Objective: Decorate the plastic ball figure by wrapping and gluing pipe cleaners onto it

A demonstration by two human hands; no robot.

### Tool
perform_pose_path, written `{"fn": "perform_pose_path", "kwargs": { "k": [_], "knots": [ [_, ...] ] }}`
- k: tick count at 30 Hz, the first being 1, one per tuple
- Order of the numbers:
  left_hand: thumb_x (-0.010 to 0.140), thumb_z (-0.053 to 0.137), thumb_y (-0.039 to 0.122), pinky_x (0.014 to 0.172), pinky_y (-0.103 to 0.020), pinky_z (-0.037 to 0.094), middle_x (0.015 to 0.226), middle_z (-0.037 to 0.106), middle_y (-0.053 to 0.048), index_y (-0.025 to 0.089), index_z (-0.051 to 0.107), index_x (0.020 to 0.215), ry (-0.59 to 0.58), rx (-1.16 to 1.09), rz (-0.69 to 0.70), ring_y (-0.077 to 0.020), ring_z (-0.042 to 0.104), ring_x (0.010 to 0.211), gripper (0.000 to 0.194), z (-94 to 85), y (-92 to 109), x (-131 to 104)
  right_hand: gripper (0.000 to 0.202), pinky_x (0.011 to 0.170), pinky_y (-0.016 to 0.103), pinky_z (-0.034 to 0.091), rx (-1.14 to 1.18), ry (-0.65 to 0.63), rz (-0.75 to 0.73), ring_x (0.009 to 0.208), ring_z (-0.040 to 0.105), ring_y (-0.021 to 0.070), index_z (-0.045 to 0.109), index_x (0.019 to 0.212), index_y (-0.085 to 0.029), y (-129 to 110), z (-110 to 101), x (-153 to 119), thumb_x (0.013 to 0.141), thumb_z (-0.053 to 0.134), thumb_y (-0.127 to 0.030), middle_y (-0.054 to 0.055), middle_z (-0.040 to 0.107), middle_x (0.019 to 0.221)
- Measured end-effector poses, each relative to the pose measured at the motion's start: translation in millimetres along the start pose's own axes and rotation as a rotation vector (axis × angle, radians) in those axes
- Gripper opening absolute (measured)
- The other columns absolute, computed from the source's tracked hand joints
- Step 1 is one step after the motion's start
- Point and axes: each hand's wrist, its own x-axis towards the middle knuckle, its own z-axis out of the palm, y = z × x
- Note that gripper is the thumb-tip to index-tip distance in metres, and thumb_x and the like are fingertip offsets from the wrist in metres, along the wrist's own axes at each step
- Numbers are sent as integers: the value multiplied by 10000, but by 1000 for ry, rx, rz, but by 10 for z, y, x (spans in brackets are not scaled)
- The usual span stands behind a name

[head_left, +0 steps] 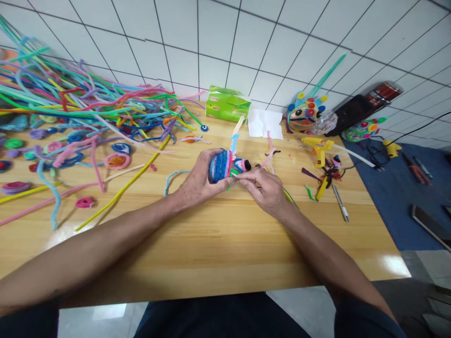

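A pipe-cleaner figure [221, 166], mostly blue with pink, white and green parts and a black tip on its right, is held above the wooden table. My left hand [200, 180] wraps round its blue left side, the thumb along the lower edge. My right hand [264, 188] pinches at the green part on its lower right; what lies between those fingertips is too small to make out. Pale and light-blue strands [234, 141] stick up from the figure's top.
Many coloured pipe cleaners [123, 105] and coiled pieces cover the table's left. A green packet [227, 105] and white paper [265, 123] are at the back. At right are a yellow glue gun [318, 149], decorated figure [306, 115], pen [340, 203] and dark bottle [366, 108].
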Motion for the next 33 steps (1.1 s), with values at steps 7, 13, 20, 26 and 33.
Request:
{"fn": "perform_pose_path", "kwargs": {
  "k": [7,13,20,26,33],
  "knots": [
    [938,853,583,1221,-554,580,1559,616,-171,240,479,1541,-23,-8,-68,-368,670,1405,788,-39,101,16,141,819,311,636,24,-2,15,848,813,179,810,1195,-267,-8,10,3,1138,694,-213,21,879,997],
    [921,851,563,1230,-544,561,1538,620,-165,232,473,1519,-36,-24,-90,-360,663,1394,780,-53,133,23,142,778,300,612,10,27,-5,783,780,162,804,1176,-257,-43,20,20,1140,681,-196,12,862,956],
    [910,812,541,1235,-515,542,1547,624,-160,223,487,1506,-73,-35,-103,-359,651,1394,750,-111,194,45,142,744,287,588,14,36,-17,756,752,149,793,1162,-243,-66,31,39,1131,679,-166,9,855,944],
    [925,825,570,1181,-489,581,1487,665,-139,230,502,1481,-54,-44,-113,-333,689,1319,727,-92,188,62,147,740,293,579,10,20,23,729,724,149,803,1162,-245,-60,45,36,1150,659,-215,13,847,942],
    [876,917,621,1274,-568,536,1603,573,-209,220,440,1589,-103,-36,-15,-390,637,1451,947,-89,49,60,138,757,295,577,19,32,79,739,722,154,805,1137,-249,-39,68,12,1143,668,-238,20,853,968]
  ]
}}
